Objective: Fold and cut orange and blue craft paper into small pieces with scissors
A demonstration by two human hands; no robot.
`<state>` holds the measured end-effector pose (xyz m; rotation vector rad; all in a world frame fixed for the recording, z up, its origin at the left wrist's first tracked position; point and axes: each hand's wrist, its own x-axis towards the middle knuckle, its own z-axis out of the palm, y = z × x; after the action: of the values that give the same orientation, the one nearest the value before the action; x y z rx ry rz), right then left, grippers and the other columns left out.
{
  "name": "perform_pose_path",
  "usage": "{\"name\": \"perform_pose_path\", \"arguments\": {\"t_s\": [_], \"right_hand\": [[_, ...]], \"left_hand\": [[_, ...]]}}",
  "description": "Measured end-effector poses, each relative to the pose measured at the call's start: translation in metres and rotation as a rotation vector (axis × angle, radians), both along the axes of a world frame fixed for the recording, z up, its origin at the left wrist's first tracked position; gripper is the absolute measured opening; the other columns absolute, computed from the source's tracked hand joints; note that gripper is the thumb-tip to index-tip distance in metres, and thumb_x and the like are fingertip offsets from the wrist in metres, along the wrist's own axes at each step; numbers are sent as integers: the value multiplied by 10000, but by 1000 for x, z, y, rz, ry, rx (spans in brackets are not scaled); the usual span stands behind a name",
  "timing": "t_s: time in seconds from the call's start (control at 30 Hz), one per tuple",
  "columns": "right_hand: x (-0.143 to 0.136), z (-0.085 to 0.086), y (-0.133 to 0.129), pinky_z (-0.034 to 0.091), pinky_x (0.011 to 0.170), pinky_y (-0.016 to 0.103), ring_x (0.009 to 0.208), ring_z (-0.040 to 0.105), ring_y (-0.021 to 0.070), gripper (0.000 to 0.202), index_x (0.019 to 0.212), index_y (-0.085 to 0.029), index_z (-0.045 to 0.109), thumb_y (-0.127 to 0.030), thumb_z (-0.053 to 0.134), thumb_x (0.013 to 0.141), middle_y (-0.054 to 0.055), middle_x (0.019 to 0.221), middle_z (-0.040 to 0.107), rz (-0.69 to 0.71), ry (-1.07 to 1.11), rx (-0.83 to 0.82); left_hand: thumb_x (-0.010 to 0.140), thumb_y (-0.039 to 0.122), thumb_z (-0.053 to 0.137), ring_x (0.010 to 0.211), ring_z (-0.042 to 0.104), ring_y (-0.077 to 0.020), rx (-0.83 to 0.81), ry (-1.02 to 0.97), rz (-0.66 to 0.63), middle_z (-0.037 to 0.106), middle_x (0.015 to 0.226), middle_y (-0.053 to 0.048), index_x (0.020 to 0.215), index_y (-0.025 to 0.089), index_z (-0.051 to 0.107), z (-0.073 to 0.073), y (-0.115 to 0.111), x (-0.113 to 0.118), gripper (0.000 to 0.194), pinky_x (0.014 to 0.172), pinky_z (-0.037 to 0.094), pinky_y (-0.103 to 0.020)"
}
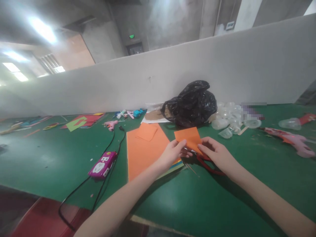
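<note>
My left hand (172,152) pinches the near left edge of a small orange foam piece (189,137) held just above the green table. My right hand (216,153) holds red-handled scissors (206,165), their blades meeting the piece's near edge between my two hands. A large orange foam sheet (143,149) lies flat under and left of my left hand, with a smaller orange cut-off (147,131) resting on its far part.
A black plastic bag (191,103) sits behind the sheets. Clear plastic cups (228,120) lie to its right. A pink glue gun (293,141) lies far right. A magenta power strip (102,164) with black cords lies left. Coloured sheets (80,122) lie far left.
</note>
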<state>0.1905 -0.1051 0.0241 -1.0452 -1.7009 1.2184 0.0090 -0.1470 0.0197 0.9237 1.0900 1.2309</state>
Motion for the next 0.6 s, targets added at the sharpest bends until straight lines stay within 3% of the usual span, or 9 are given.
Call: {"name": "perform_pose_path", "arguments": {"t_s": [0.23, 0.47, 0.6], "right_hand": [[3, 4, 1, 554, 714, 356, 789, 685, 242, 328, 847, -252, 637, -566, 677, 759, 29, 857, 731, -4, 15, -32], [8, 6, 6, 560, 753, 349, 850, 684, 253, 349, 869, -243, 658, -556, 723, 731, 36, 914, 731, -51, 35, -84], [11, 0, 12, 571, 815, 359, 882, 687, 243, 308, 888, -251, 675, -529, 704, 759, 29, 902, 710, -78, 154, -158]], "left_hand": [[754, 599, 751, 697, 688, -182, 80, 71, -48, 747, 767, -99, 829, 123, 687, 5, 4, -8, 486, 765, 526, -334], [780, 628, 712, 783, 700, -200, 118, 149, -116, 770, 843, -132, 819, 107, 740, 10, 7, -18, 524, 823, 525, -339], [719, 655, 754, 741, 682, -187, 96, 97, -73, 753, 795, -119, 800, 99, 732, 11, 8, -20, 563, 803, 518, -339]]}}
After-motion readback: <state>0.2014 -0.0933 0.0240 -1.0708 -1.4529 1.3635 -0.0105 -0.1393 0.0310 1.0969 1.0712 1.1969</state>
